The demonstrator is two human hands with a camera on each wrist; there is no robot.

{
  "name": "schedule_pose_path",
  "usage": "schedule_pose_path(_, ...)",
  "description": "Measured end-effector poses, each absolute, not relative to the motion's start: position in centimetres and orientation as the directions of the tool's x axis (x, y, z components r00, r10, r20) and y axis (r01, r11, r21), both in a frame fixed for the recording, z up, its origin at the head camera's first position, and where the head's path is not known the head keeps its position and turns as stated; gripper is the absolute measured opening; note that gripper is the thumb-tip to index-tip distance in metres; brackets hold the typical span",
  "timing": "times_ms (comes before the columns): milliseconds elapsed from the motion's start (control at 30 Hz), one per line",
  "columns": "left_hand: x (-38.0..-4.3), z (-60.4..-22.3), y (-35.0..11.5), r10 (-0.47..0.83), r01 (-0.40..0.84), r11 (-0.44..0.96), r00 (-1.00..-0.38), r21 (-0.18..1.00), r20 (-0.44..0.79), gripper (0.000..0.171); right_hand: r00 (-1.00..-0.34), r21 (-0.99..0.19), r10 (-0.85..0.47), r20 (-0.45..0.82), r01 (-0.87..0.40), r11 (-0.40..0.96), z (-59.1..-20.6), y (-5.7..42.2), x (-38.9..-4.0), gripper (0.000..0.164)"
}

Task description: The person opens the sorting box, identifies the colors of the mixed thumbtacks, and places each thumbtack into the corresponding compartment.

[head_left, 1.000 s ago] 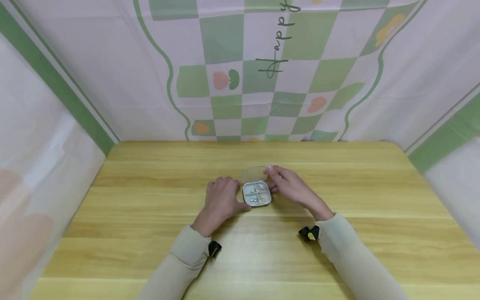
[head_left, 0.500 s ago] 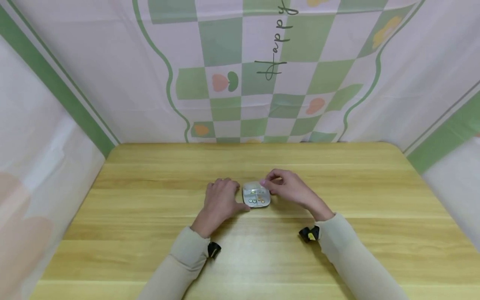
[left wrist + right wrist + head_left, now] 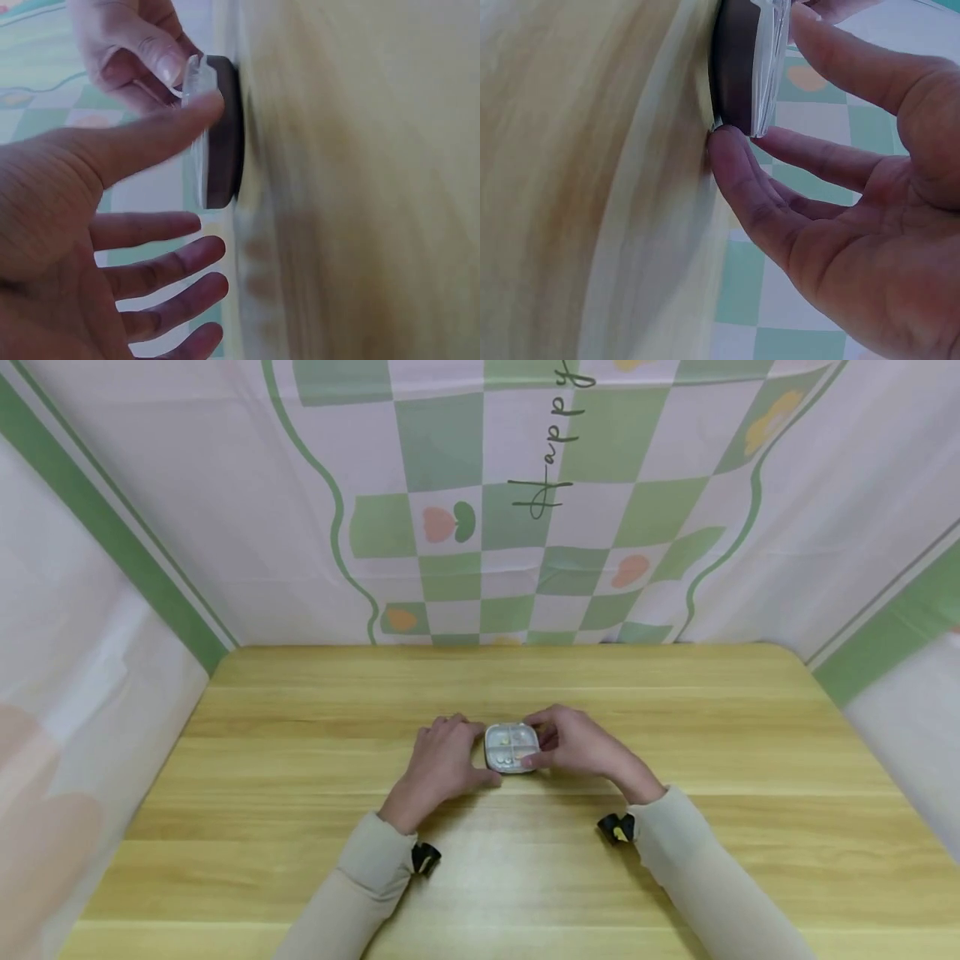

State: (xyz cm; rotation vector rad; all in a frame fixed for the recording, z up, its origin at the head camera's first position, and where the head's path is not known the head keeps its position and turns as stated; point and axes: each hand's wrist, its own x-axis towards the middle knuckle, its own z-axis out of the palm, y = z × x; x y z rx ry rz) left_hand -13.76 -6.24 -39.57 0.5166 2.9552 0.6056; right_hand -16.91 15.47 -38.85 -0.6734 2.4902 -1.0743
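A small square pill case [image 3: 502, 747] with four compartments lies on the table, its clear lid down over several small round pieces. Its base is dark in the wrist views, under the clear lid [image 3: 196, 169]. My left hand [image 3: 442, 758] steadies the case from the left, thumb at the near corner and index fingertip at the far corner; the other fingers [image 3: 180, 304] spread straight beside it. From the right, my right hand [image 3: 585, 745] grips the case, thumb on the lid's near right part and index finger at the far right corner. Its lower fingers [image 3: 739, 169] reach the base near the table.
The wood-grained table [image 3: 300, 710] stretches around the case. A hanging cloth [image 3: 450, 452] with green checks and lettering rises behind the table's far edge, with more cloth at both sides. Dark wrist cameras [image 3: 617, 828] sit at the sleeve cuffs.
The clear lid has swung from standing upright at the back down onto the case. My right hand has moved from the lid's edge to the case's right side; the left hand has stayed.
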Motion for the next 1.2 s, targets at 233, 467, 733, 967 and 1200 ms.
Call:
schedule_pose_path(233, -13.79, -39.30, -6.42, 0.378, 0.333, 0.858, -0.925, 0.392, -0.043, 0.074, -0.813, -0.690, -0.575, -0.089, -0.366, 0.624, -38.82, 15.70, -16.74, 0.062)
schedule_pose_path(467, -13.74, -39.50, -6.28, 0.356, 0.316, 0.882, -0.933, 0.349, -0.054, 0.071, -0.822, -0.627, -0.562, -0.086, -0.394, 0.672, -38.73, 15.61, -16.56, 0.066)
schedule_pose_path(733, -13.59, -39.64, -5.86, 0.333, 0.302, 0.901, -0.942, 0.312, -0.050, 0.070, -0.835, -0.561, -0.544, -0.082, -0.413, 0.718, -38.55, 15.47, -16.39, 0.070)
schedule_pose_path(967, -13.42, -39.72, -5.73, 0.320, 0.294, 0.909, -0.946, 0.296, -0.044, 0.071, -0.838, -0.538, -0.540, -0.081, -0.420, 0.731, -38.67, 15.07, -16.34, 0.066)
schedule_pose_path(1200, -13.58, -39.78, -5.56, 0.297, 0.295, 0.906, -0.954, 0.303, 0.041, 0.058, -0.844, -0.527, -0.533, -0.052, -0.430, 0.733, -38.84, 15.05, -16.32, 0.061)
